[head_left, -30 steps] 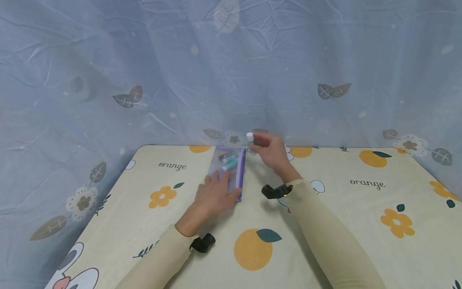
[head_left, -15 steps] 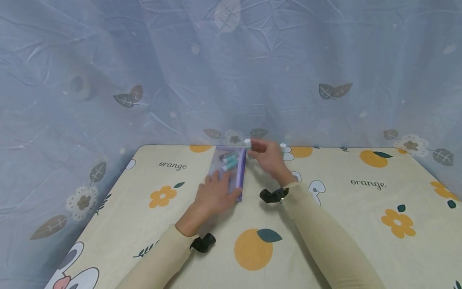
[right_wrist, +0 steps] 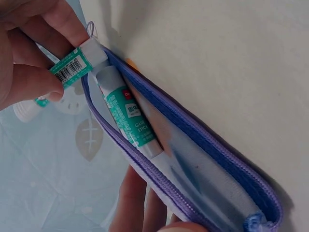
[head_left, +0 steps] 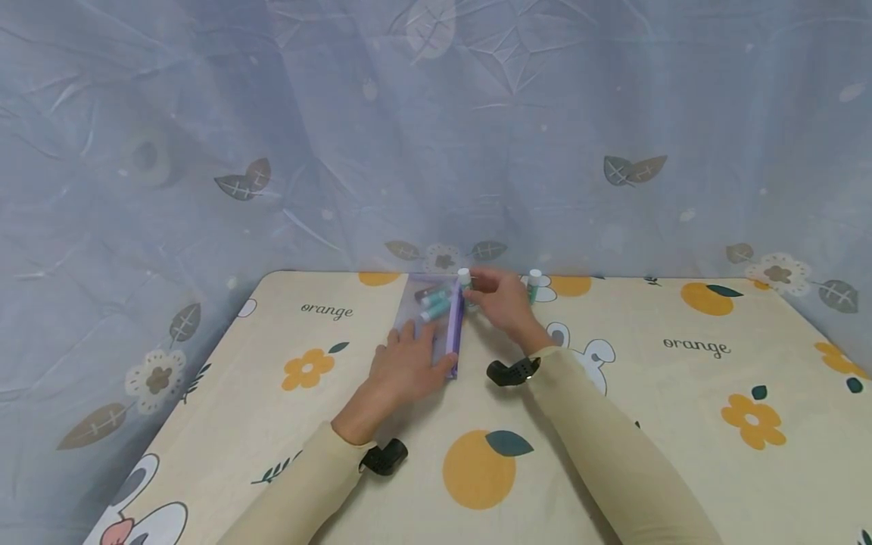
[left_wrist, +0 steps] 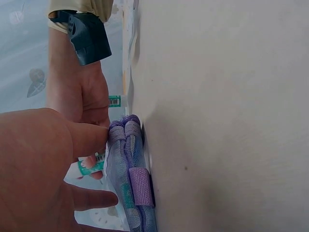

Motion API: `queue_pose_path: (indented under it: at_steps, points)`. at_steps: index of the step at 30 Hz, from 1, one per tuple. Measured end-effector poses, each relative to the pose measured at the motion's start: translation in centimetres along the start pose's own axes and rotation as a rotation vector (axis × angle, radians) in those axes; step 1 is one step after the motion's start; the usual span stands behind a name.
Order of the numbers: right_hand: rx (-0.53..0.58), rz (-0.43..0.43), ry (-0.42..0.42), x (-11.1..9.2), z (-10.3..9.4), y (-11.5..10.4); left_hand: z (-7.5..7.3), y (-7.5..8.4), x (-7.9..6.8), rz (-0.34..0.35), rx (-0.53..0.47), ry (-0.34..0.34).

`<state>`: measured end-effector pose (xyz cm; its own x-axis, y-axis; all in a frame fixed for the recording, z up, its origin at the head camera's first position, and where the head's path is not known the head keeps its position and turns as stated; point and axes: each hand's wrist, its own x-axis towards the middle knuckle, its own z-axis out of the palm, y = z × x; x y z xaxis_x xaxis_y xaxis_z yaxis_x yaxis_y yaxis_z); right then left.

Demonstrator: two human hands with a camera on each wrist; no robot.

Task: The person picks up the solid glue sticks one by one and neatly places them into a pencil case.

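Observation:
A translucent mesh pencil pouch (head_left: 441,337) with a purple zip lies near the table's far edge. My left hand (head_left: 406,367) rests on it, fingers spread and thumb at the zip edge. My right hand (head_left: 504,303) pinches a green-and-white glue stick (right_wrist: 72,70); its white end is at the far end of the pouch's unzipped mouth. Inside the mouth lies another glue stick (right_wrist: 128,113). From above, green sticks (head_left: 434,309) and a dark item (head_left: 425,291) show through the mesh. Right of my right hand stands one more glue stick (head_left: 534,286), upright.
A cream tablecloth (head_left: 586,469) with printed oranges and flowers covers the table. Close behind its far edge hangs a blue-grey patterned curtain (head_left: 436,136). A black wrist camera (head_left: 384,457) is strapped to my left wrist, another (head_left: 511,372) to my right.
My right hand has moved left and slightly down with the glue stick, up to the pouch's edge. The upright glue stick behind it has come into view. My left hand stays put.

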<state>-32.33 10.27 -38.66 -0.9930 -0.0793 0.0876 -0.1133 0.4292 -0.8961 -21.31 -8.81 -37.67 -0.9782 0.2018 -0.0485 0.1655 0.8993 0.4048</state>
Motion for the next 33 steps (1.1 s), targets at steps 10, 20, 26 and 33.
queue_pose_path:
  at_steps: [10,20,26,33]
  points:
    - [0.141,0.102,0.009,0.1,0.3,0.2,0.1,0.0,0.0,0.007,0.014,0.015]
    - [0.331,0.224,0.015,0.0,0.6,-0.2,0.1,-0.1,0.0,-0.001,-0.003,0.005]
    - [0.404,0.322,-0.019,-0.1,0.6,-0.2,0.1,-0.1,0.1,0.005,-0.003,0.008]
    - [0.437,0.338,-0.016,-0.1,1.1,-0.2,0.1,-0.1,0.0,0.003,0.004,0.010]
